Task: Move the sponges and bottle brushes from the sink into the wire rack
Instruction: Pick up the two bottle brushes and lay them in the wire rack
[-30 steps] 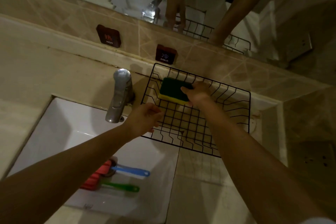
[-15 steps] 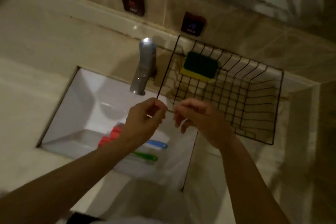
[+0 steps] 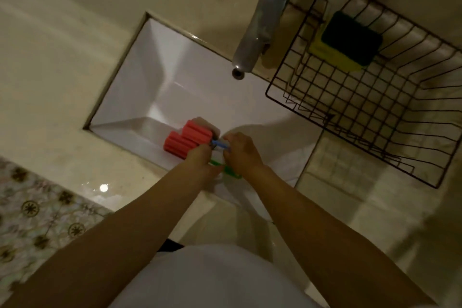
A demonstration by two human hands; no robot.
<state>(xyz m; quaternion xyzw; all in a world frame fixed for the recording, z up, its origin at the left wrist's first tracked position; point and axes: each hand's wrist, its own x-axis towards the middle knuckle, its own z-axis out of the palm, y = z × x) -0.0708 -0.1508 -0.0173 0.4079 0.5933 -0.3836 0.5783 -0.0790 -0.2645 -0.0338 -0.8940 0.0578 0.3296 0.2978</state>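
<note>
Both hands are down in the sink (image 3: 155, 77), at its near edge and well in front of the tap (image 3: 265, 17). The left hand (image 3: 202, 162) is curled over the green handle (image 3: 226, 169) of one bottle brush, and the right hand (image 3: 240, 152) is closing on the blue handle (image 3: 220, 144) of the other; whether either grip is fully closed I cannot tell, since the fingers hide the contact. The two red foam heads (image 3: 190, 139) lie side by side on the sink floor, left of the hands and touching each other. These brushes look light, so weight should be no trouble. The foam is soft and will give if squeezed, and it may hold water and drip, so the thin plastic handles are the better hold: stiff, but probably slick if wet, so a firm pinch near the head would stop them swinging. The wire rack (image 3: 370, 97) sits on the counter right of the tap, with one green and yellow sponge (image 3: 347, 42) already in its far corner. The open mesh could catch a handle end, so laying each brush flat seems wise.
</note>
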